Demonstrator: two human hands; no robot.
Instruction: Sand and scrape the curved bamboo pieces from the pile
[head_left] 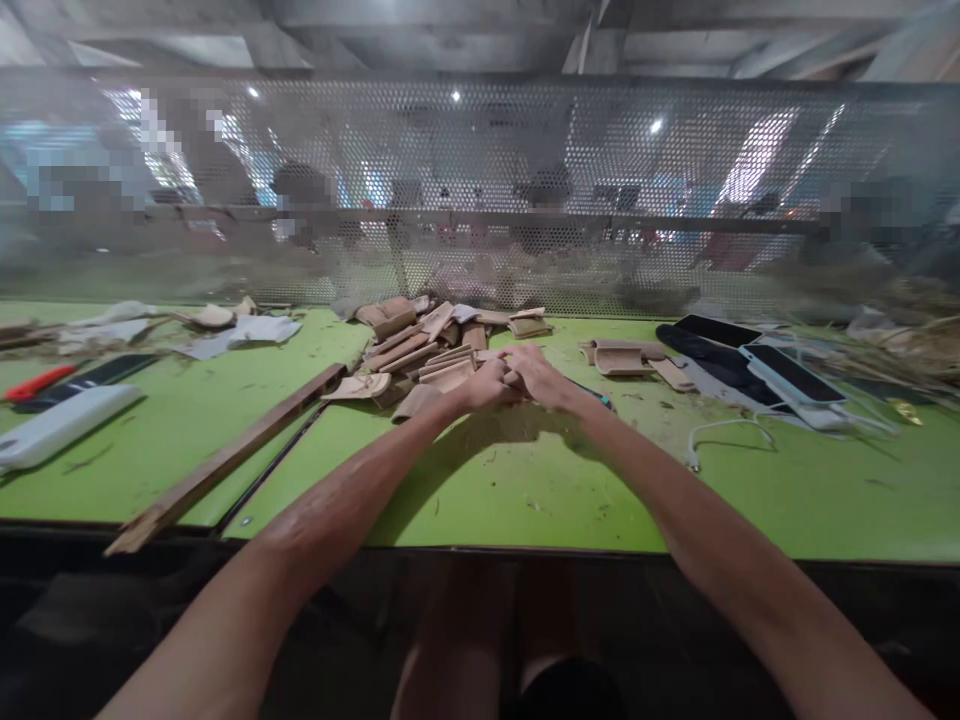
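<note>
My left hand [491, 384] is closed at the near right side of a pile of tan, curved, bark-like pieces [448, 374]. Against it, my right hand [537, 378] bends its fingers down over the same spot. Between the two hands a small tan piece [513, 379] shows in part, gripped by both; the fingers cover most of it. From under my right wrist pokes the end of a dark and teal tool [600, 398], its kind hidden. More curved tan pieces [619, 356] lie to the right of my right hand.
A long wooden strip [240, 450] lies slanted at left, over the front edge. White cloth scraps [255, 330], a red-handled tool [41, 383] and a white slab-like object [71, 425] lie farther left. Phones [795, 375] and a white cable [724, 425] are at right. A perforated metal screen [465, 230] stands behind.
</note>
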